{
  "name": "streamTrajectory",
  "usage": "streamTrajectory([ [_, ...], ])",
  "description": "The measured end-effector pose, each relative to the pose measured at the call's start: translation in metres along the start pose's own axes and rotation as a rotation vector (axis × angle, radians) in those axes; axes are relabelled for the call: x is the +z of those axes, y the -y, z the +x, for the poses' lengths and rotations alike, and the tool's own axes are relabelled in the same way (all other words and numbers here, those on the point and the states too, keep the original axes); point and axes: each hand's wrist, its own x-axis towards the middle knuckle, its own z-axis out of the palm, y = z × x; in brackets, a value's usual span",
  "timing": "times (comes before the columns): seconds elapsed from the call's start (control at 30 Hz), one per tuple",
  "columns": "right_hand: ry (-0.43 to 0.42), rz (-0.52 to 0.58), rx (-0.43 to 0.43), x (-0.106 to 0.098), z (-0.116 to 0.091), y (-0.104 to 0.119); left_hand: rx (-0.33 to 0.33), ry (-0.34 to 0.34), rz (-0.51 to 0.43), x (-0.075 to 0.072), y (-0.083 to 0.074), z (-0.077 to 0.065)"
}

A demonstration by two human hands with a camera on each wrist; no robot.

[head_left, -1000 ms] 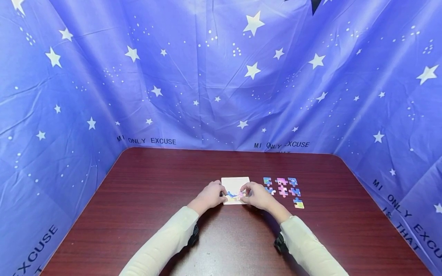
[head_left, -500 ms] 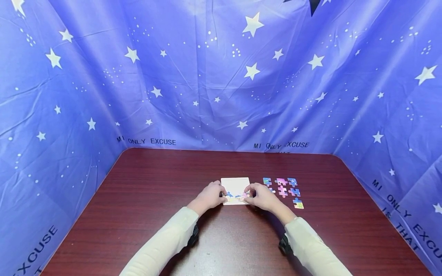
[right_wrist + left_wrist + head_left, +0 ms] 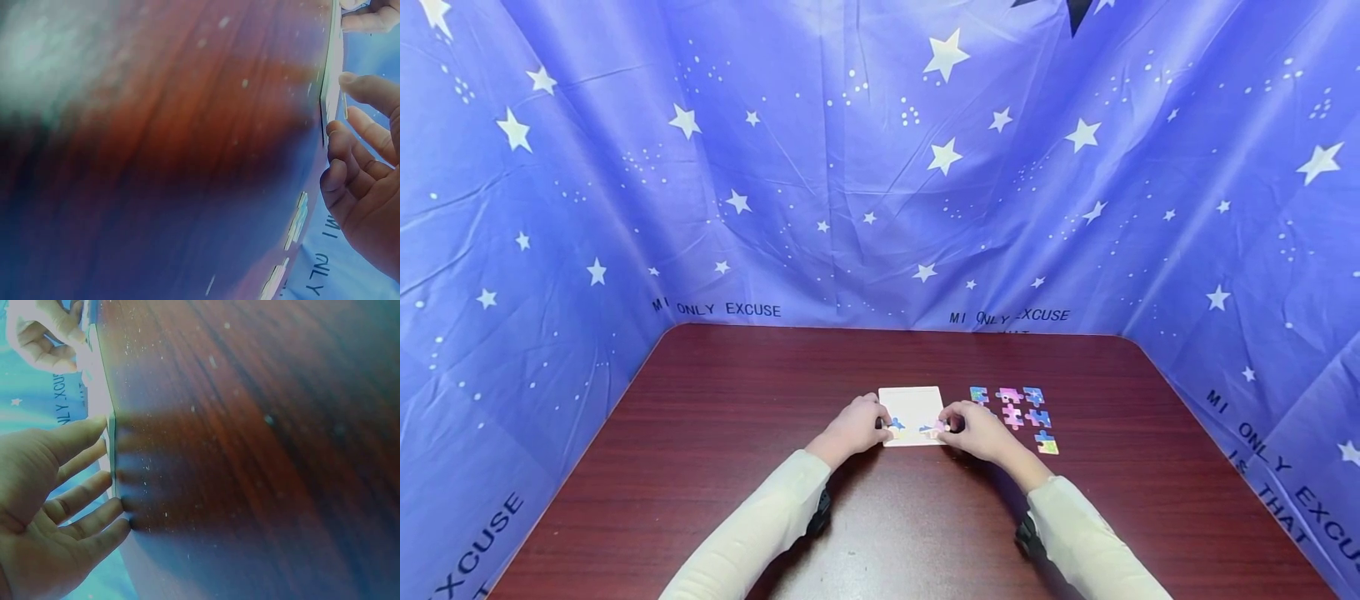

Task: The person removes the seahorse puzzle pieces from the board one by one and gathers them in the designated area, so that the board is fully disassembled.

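Observation:
A small white puzzle tray (image 3: pixel 913 402) lies on the table before me. My left hand (image 3: pixel 853 425) holds its left edge, thumb and fingertips against the side. One blue and yellow jigsaw piece (image 3: pixel 897 427) sits in the tray's near left corner, beside that thumb. Over the near right corner, my right hand (image 3: pixel 979 430) pinches a pink and blue jigsaw piece (image 3: pixel 937 427) between thumb and index finger. From the right wrist view, this held piece (image 3: pixel 345 106) appears edge-on and slightly tilted above the tray; whether it touches the tray is unclear.
Several loose jigsaw pieces (image 3: pixel 1012 416) lie in rows right of the tray, some partly behind the right hand. The dark red wooden table (image 3: pixel 737 392) meets a blue curtain (image 3: pixel 820 167) with white stars at the back and both sides.
My right hand has slid a little to the right with the pinched piece, from the tray's near middle to its near right corner. The left hand stays in place.

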Motion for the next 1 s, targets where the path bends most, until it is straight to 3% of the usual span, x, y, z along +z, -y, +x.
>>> streamTrajectory([
  [1.0,-0.039,-0.022,-0.015,-0.013,-0.013,-0.022,-0.008,0.012,-0.021,-0.003,-0.002,-0.002],
])
